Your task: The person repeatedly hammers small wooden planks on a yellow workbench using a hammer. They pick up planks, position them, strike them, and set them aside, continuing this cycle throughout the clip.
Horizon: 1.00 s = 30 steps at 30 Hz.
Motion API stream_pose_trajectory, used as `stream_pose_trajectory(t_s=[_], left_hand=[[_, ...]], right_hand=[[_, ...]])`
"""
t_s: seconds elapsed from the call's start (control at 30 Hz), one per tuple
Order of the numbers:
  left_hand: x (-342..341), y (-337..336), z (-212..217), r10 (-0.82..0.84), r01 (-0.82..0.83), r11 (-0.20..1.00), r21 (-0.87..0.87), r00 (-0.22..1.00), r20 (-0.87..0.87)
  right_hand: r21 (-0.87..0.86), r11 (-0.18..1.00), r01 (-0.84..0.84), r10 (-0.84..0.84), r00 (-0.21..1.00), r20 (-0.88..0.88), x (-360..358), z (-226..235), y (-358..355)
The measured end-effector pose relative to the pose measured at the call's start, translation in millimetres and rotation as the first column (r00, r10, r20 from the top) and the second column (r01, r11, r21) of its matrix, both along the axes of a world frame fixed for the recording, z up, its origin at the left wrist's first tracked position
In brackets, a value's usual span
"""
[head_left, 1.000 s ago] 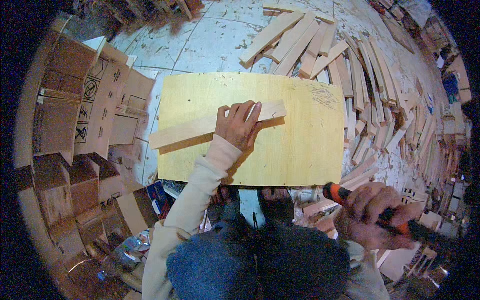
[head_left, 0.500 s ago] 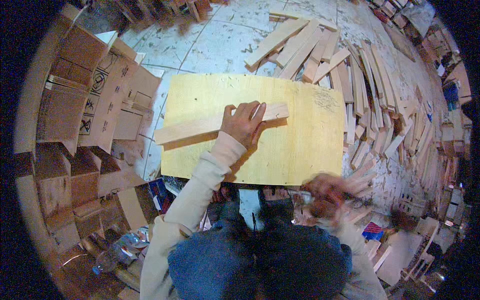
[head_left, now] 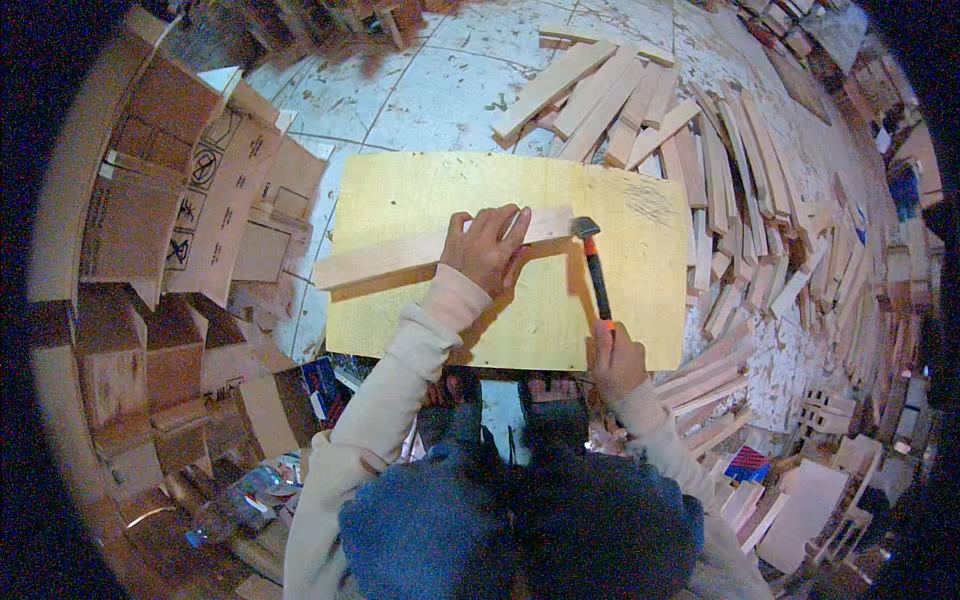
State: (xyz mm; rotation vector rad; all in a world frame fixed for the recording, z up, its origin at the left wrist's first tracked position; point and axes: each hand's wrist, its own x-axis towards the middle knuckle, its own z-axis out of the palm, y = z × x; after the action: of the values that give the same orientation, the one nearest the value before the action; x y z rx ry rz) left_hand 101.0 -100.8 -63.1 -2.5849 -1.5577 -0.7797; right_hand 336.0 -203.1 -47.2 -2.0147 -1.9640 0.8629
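A yellow plywood board (head_left: 620,290) lies flat in front of me. Across it rests a long wooden slat (head_left: 385,260), running left to right. My left hand (head_left: 487,247) presses down on the slat near its right end, fingers spread flat. My right hand (head_left: 613,357) grips the orange handle of a hammer (head_left: 594,268). The hammer's dark head sits at the slat's right end, just right of my left fingers.
Many loose wooden slats (head_left: 700,170) are piled to the right and behind the board. Stacked cardboard boxes (head_left: 170,220) stand at the left. Small wooden pieces and a blue object (head_left: 748,465) lie at the lower right on the tiled floor.
My right hand has swung the hammer up from the lower right onto the board, its head now at the slat's right end. My left hand has stayed on the slat.
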Motion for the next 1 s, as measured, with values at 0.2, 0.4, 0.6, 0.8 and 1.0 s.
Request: stream_pose_trajectory(t_s=[0.2,0.4,0.6,0.8,1.0], left_hand=[[9.9,8.5,-1.7,-0.004,0.007,0.993,-0.117,1.0,0.025],[29.8,31.7,13.3,-0.127,0.114,0.992,0.06,0.945,0.3],[-42.9,-36.4,18.9,0.169,-0.066,0.972,-0.225,0.863,0.477],[-13.6,-52.2,-7.2,0.198,-0.135,0.968,-0.212,0.929,0.312],[10.5,-39.0,-3.6,0.255,-0.232,0.868,-0.44,0.967,-0.006]], right_hand=[[0.119,0.971,0.209,-0.195,0.973,-0.121,35.4,-31.4,-38.5],[0.069,0.979,0.191,-0.178,0.971,-0.157,23.5,0.9,-13.0],[0.177,0.967,0.185,-0.141,0.963,-0.231,34.9,-1.3,-28.2],[-0.1,0.939,0.328,-0.338,0.839,-0.427,22.1,1.5,-28.3],[-0.096,0.955,0.282,-0.297,0.884,-0.361,14.4,19.9,-23.2]])
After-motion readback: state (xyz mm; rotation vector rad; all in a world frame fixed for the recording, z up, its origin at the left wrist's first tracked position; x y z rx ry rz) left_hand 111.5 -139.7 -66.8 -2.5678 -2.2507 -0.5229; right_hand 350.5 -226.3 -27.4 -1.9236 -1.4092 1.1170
